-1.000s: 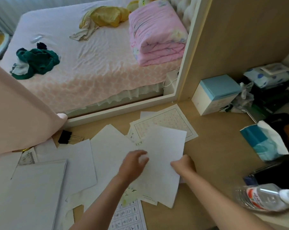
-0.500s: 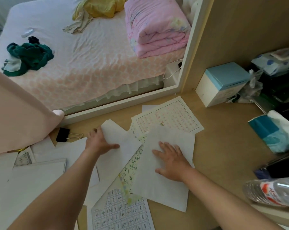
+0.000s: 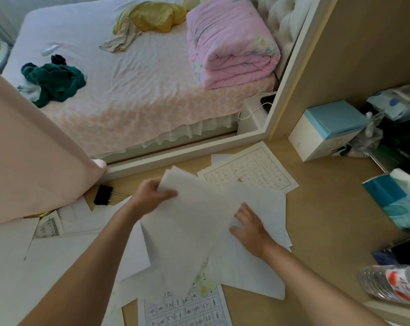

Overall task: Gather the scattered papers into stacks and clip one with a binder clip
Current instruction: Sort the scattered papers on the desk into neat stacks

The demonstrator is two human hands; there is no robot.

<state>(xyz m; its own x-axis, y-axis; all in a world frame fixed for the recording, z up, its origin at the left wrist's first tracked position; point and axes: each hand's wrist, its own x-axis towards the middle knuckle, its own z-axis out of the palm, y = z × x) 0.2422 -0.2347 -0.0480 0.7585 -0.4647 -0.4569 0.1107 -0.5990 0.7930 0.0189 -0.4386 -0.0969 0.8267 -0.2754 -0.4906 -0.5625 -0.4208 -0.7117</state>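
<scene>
While the left hand (image 3: 152,196) pinches the upper corner of a blank white sheet (image 3: 187,231), thumb on top and the other fingers curled under the edge, this sheet lies slanted over the other papers on the wooden desk (image 3: 328,220). The hand is just to the right of the black binder clip (image 3: 102,195), which lies on the desk with its wire handles pointing toward the wrist. Farther right of the clip, the right hand (image 3: 251,228) rests flat on a second blank sheet (image 3: 258,267), fingers straight and spread, pressing it down. Also right of the clip, well apart, lies a sheet with red characters (image 3: 248,172). A printed grid sheet (image 3: 185,309) shows below and right of the clip, partly covered.
</scene>
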